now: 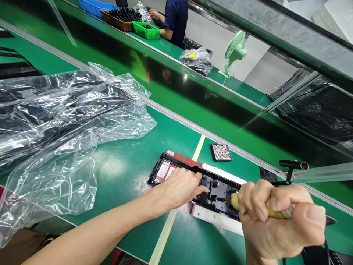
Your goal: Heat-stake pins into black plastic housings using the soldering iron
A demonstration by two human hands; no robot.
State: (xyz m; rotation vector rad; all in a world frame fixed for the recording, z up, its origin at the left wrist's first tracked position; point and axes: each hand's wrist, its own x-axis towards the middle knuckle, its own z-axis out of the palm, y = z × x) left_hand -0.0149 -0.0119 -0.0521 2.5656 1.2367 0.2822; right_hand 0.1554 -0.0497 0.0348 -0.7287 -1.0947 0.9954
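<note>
A long black plastic housing lies in a white fixture with a reddish base at its left end. My left hand is bent over the middle of the housing, its thumb stretched along the inside; the fingertips are partly hidden. Wrapped in my right hand is a soldering iron with a yellowish grip and a cord at its rear. Its metal tip points left, down at the inside of the housing, just right of my left thumb. Whether the tip touches the plastic I cannot tell.
Beyond the housing sits a small black tray of tiny metal pieces. Clear plastic bags over dark parts cover the left side. A metal tube on a stand is at right. Across the green conveyor, a person works near bins and a fan.
</note>
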